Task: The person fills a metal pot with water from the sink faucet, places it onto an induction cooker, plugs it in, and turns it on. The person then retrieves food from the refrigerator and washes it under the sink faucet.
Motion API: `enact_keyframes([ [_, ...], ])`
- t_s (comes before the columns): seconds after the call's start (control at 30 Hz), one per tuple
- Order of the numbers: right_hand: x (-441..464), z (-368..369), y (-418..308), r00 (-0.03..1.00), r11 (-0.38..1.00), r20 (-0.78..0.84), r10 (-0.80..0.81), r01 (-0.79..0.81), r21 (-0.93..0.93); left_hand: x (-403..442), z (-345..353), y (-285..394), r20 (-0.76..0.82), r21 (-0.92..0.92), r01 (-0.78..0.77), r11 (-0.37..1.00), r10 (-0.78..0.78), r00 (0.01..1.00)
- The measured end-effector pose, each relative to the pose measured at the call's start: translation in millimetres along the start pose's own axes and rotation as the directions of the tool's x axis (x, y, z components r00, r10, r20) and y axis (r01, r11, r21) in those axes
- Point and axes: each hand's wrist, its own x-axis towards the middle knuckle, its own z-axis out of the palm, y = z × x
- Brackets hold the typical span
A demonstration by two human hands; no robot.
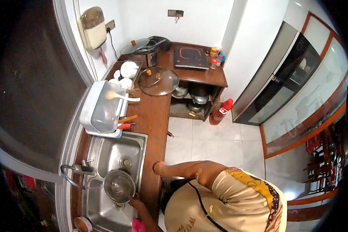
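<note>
My left hand [135,201] grips the near rim of a round metal bowl [119,186] over the double sink [142,150], at the divider between its basins. Something clear that looks like water is in the bowl. The curved faucet [79,170] points toward it from the window side. My right hand [158,168] is at the wooden counter's edge, a dark red band around the wrist; its fingers are hidden. A pink cloth-like thing [138,225] shows by my left forearm.
A white dish box [104,108] with a ladle [121,96] stands beyond the sink. Farther along the wooden counter [152,112] are a glass lid [158,82], a cooker [149,58] and an induction hob [191,58]. A red bottle [220,113] stands on the floor.
</note>
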Motion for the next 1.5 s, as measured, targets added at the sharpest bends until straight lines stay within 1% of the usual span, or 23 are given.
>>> enact_keyframes([
  [0.03, -1.7, -1.2, 0.6, 0.998, 0.998, -0.048, -0.04, 0.039, -0.04, 0.9, -4.0, -4.1, 0.057, 0.213, -0.285, 0.934, 0.279, 0.959],
  [0.1, -11.1, -11.7, 0.5, 0.995, 0.992, -0.022, -0.093, 0.09, -0.093, -5.7, -11.0, -7.6, 0.174, 0.401, -0.526, 0.75, 0.502, 0.847],
  [0.2, -12.9, -10.1, 11.1, 0.987, 0.971, 0.022, -0.162, 0.163, -0.172, -50.3, 36.0, 50.8, 0.17, 0.129, 0.009, 0.992, -0.031, 0.985],
  [0.23, -8.0, -10.2, 7.7, 0.981, 0.959, 0.037, -0.191, 0.194, -0.205, -38.1, 29.3, 38.5, 0.121, 0.045, 0.045, 0.998, -0.05, 0.991],
  [0.3, -9.7, -14.1, 0.6, 0.997, 0.99, -0.017, -0.073, 0.071, -0.119, -19.2, 9.4, 6.0, 0.059, -0.068, -0.003, 0.998, 0.007, 0.998],
  [0.33, 11.9, -0.2, 2.9, 0.989, 0.996, 0.136, -0.06, 0.068, -0.058, -10.9, 2.2, -6.0, 0.036, -0.112, -0.017, 0.994, 0.021, 0.999],
  [0.37, -8.9, -20.7, 3.9, 0.995, 0.999, 0.09, -0.035, 0.037, -0.024, -1.2, -8.5, -19.9, 0.024, -0.153, -0.018, 0.988, 0.022, 0.999],
  [0.4, 18.9, 24.5, 16.6, 0.999, 0.997, 0.022, -0.049, 0.05, -0.062, -47.1, 37.6, 23.8, 0.026, -0.173, -0.083, 0.981, 0.089, 0.996],
  [0.43, 7.2, 6.8, 12.9, 0.998, 0.993, 0.036, -0.048, 0.052, -0.102, -25.5, 25.5, 10.7, -0.022, -0.236, 0.086, 0.968, -0.094, 0.995],
  [0.5, 17.4, 28.3, 19.3, 0.98, 0.964, -0.085, -0.182, 0.161, -0.211, -60.2, 49.6, 47.5, -0.004, -0.147, 0.028, 0.989, -0.029, 1.0],
  [0.53, 3.5, 0.2, 11.5, 0.991, 0.98, 0.0, -0.137, 0.136, -0.143, -78.4, 63.5, 67.3, 0.005, -0.103, -0.003, 0.995, 0.003, 1.0],
  [0.57, 0.9, -5.1, 13.0, 0.958, 0.898, 0.107, -0.266, 0.287, -0.335, -77.4, 59.3, 68.2, -0.025, -0.117, -0.017, 0.993, 0.015, 1.0],
  [0.63, -0.4, -10.4, 7.2, 0.987, 0.949, 0.06, -0.151, 0.162, -0.272, -78.6, 64.5, 65.8, 0.017, -0.141, -0.095, 0.985, 0.099, 0.995],
  [0.8, -3.5, -16.2, 8.5, 0.969, 0.906, 0.08, -0.235, 0.248, -0.344, -93.1, 76.1, 78.5, -0.075, -0.155, -0.133, 0.979, 0.122, 0.99],
  [0.9, -5.9, -14.9, 13.3, 0.94, 0.848, 0.067, -0.335, 0.332, -0.412, -76.3, 60.0, 58.8, -0.048, -0.059, -0.134, 0.989, 0.131, 0.99],
  [0.97, -0.4, -13.2, 16.7, 0.906, 0.807, 0.026, -0.422, 0.388, -0.446, -71.8, 59.0, 56.6, 0.082, -0.186, -0.181, 0.966, 0.199, 0.977],
  [1.0, 1.2, -11.7, 16.8, 0.936, 0.855, 0.046, -0.349, 0.338, -0.394, -76.3, 56.7, 62.8, 0.066, -0.032, -0.102, 0.994, 0.104, 0.992],
  [1.03, 2.8, -12.0, 14.8, 0.957, 0.894, 0.073, -0.281, 0.289, -0.343, -75.6, 56.4, 60.9, 0.04, -0.038, -0.119, 0.992, 0.121, 0.992],
  [1.1, -1.7, -17.2, 15.2, 0.918, 0.792, 0.096, -0.385, 0.383, -0.475, -74.4, 59.7, 55.0, -0.01, -0.181, -0.159, 0.97, 0.16, 0.987],
  [1.2, 0.0, -15.7, 16.5, 0.948, 0.873, 0.067, -0.312, 0.314, -0.372, -77.4, 63.7, 57.1, -0.084, -0.156, -0.165, 0.974, 0.153, 0.985],
  [1.3, -13.0, -34.6, 5.8, 0.94, 0.826, 0.132, -0.314, 0.339, -0.45, -62.1, 52.8, 43.6, -0.087, -0.059, -0.054, 0.997, 0.049, 0.995],
  [1.4, -7.9, -22.7, 10.0, 0.946, 0.816, 0.124, -0.299, 0.321, -0.481, -75.3, 59.2, 58.2, -0.041, -0.036, -0.122, 0.992, 0.12, 0.992],
  [1.5, -9.9, -34.7, 4.3, 0.953, 0.82, 0.158, -0.26, 0.304, -0.485, -87.9, 68.1, 67.9, -0.11, -0.181, -0.091, 0.979, 0.072, 0.991],
])
